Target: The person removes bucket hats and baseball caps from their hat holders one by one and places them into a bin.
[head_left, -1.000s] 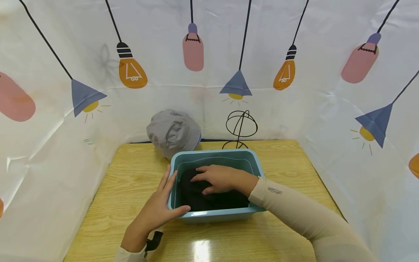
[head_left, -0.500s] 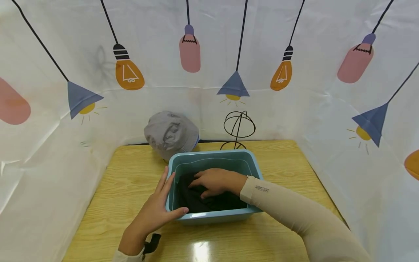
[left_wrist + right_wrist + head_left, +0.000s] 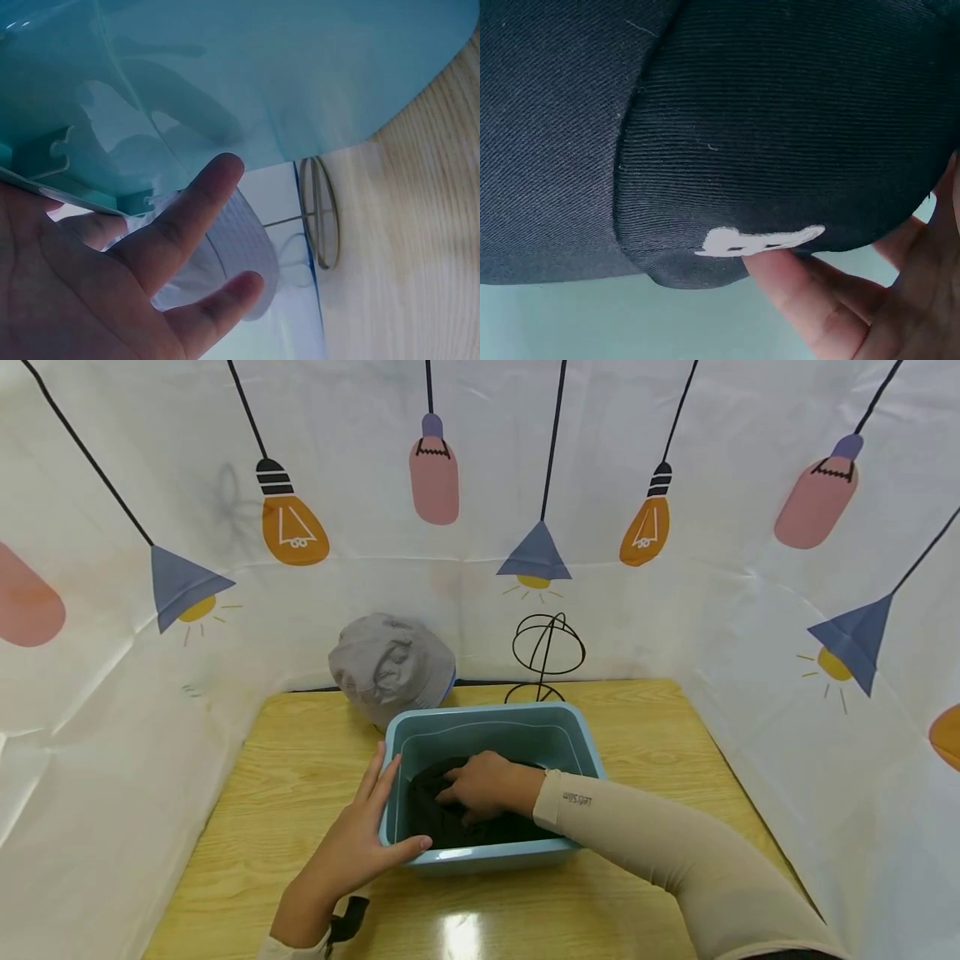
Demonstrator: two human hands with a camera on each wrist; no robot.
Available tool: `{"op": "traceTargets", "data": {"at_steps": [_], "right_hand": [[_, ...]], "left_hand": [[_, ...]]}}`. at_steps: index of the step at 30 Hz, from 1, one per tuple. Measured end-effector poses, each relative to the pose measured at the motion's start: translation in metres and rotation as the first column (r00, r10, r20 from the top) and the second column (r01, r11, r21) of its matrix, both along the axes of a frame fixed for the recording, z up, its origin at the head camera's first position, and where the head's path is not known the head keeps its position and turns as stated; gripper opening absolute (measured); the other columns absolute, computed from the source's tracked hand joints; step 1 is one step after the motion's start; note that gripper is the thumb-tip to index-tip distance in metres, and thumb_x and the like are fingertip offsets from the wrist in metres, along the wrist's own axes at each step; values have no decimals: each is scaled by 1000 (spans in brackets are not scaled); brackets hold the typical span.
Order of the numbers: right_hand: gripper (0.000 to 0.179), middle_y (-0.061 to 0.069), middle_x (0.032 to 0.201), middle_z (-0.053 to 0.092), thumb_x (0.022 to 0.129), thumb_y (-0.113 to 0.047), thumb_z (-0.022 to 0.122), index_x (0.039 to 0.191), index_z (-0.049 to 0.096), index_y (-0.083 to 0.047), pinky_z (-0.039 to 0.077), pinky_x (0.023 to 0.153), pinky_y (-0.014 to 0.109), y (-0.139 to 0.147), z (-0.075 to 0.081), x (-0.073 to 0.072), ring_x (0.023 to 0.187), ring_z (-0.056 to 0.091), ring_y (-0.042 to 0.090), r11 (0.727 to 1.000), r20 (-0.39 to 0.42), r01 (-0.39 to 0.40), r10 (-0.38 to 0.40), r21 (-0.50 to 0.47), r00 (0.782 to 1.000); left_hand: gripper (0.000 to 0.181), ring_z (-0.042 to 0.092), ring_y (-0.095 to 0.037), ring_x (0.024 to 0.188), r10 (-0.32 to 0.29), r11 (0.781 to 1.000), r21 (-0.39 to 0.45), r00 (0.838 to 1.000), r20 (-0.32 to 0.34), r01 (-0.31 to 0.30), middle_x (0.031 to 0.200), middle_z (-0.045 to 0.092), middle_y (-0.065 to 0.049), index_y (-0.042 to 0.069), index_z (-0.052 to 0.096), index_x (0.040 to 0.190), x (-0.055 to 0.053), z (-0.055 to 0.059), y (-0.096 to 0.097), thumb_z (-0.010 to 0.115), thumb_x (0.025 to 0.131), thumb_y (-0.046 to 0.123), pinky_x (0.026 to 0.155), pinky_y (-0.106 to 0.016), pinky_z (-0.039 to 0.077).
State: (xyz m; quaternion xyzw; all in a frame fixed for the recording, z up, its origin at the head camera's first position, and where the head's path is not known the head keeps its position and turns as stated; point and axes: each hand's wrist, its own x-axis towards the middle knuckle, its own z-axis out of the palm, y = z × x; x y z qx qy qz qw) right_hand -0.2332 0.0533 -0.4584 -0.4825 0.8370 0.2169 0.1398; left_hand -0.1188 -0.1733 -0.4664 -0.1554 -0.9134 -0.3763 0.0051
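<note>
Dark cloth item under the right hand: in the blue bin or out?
In. The head view shows the dark cloth item inside the blue bin, its walls surrounding it.

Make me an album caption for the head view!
Left grip on the blue tub, right grip touching dark cloth inside, a gray hat behind.

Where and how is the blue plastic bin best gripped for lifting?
Probably by the rim at its left and right ends, one hand from each side: the blue plastic bin stands upright, rimmed around its open top. The left hand touches the left end; the right sleeve crosses the front-right corner, so that arm should likely withdraw first.
</note>
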Motion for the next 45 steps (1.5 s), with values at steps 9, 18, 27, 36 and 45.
{"op": "traceTargets", "data": {"at_steps": [9, 18, 27, 36, 45], "right_hand": [[66, -10, 163, 42, 94, -67, 62, 155, 38, -53, 59, 84, 36, -4, -5, -2, 96, 67, 13, 999, 21, 30, -31, 26, 999], [61, -11, 163, 42, 95, -64, 62, 152, 42, -54, 56, 98, 42, -2, 2, -9, 129, 62, 18, 998, 104, 61, -58, -29, 993], [41, -12, 145, 61, 103, -47, 59, 143, 60, -36, 54, 103, 38, 5, 27, -18, 127, 62, 11, 878, 54, -68, 106, -474, 993], [72, 0, 172, 26, 96, -54, 67, 160, 32, -48, 43, 116, 49, 6, 24, -6, 150, 41, 31, 928, 225, -148, 234, -343, 946], [87, -20, 173, 1, 92, -64, 67, 155, 7, -66, 32, 114, 73, 6, 5, 3, 161, 13, 32, 998, 249, 22, -5, -66, 969]], "left_hand": [[111, 50, -47, 139, 4, 1000, -24, 1000, -16, -4, 175, -10, 5, 38, 6, 167, 0, 1, -2, 78, 85, 60, 94, -65, 53], [110, 52, -48, 137, 2, 1000, -25, 1000, -11, -3, 174, -13, 9, 37, 6, 167, -2, 2, -3, 77, 86, 60, 93, -65, 54], [110, 57, -46, 132, 3, 999, -32, 1000, -22, -4, 175, -12, 7, 33, 8, 168, -2, 3, -3, 76, 86, 61, 90, -61, 55], [109, 54, -46, 135, 6, 999, -36, 1000, -9, -7, 174, -13, 10, 30, 10, 168, -5, 1, -1, 78, 87, 57, 88, -59, 57], [108, 54, -46, 135, 3, 1000, -29, 1000, -9, -4, 175, -9, 7, 39, 6, 166, -3, -1, 1, 77, 88, 56, 91, -62, 55]]}}
